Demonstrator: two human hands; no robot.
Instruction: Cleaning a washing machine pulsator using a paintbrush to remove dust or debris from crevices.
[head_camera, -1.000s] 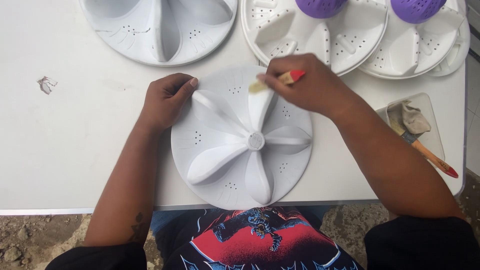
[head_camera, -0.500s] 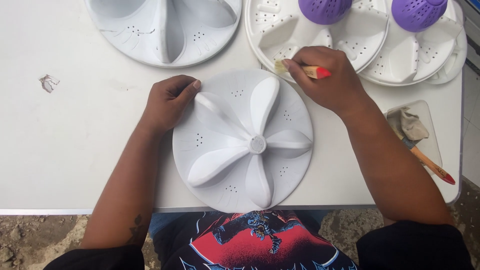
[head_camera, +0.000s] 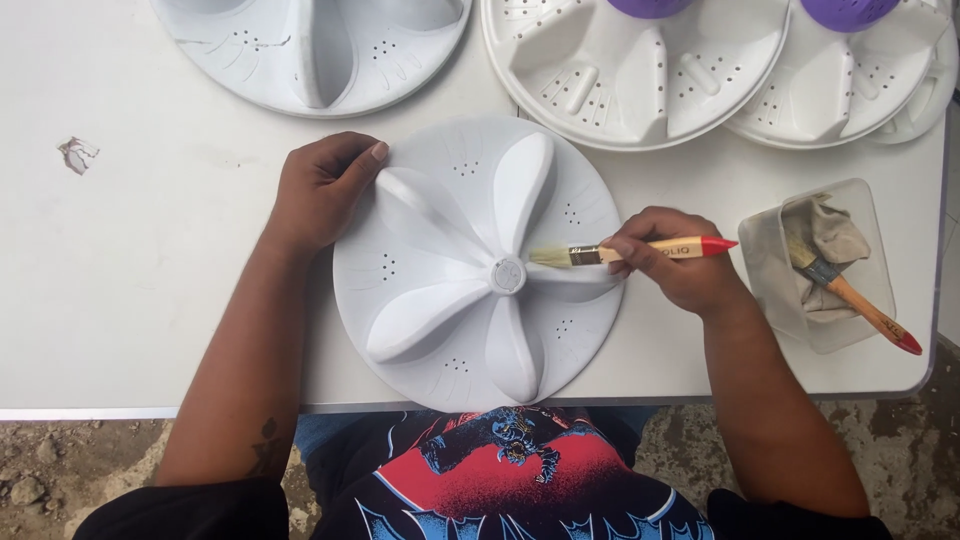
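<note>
Disc: the white finned plastic disc (head_camera: 480, 265) sits in the middle of the frame on the white table (head_camera: 150, 250), its lower edge hanging slightly past the table's near edge.
Left hand: I have my left hand (head_camera: 325, 190) at the disc's upper left rim, fingers curled over the edge and thumb lying on a fin, pinning it down.
Right hand: my right hand (head_camera: 675, 265) is closed around the small paintbrush (head_camera: 630, 250), pinched near the metal ferrule.
Brush axis: its long axis runs nearly level across the frame, bristles pointing left toward the central hub (head_camera: 507, 273), red handle tip pointing right.
Brush handling: I judge it light and stiff in the handle with soft bristles; a grip close to the ferrule gives the finest control.
Disc handling: I judge it rigid, light moulded plastic, smooth and likely to slide or spin on the table, so holding the rim or a raised fin seems best.
Disc facing: fins up, five ribs radiating from the hub; being round, it has no long axis.
Right of frame: a clear tub (head_camera: 850, 300) holds a rag and a second brush (head_camera: 850, 295), handle pointing lower right.
Top of frame: more white discs (head_camera: 630, 80), two with purple caps.
</note>
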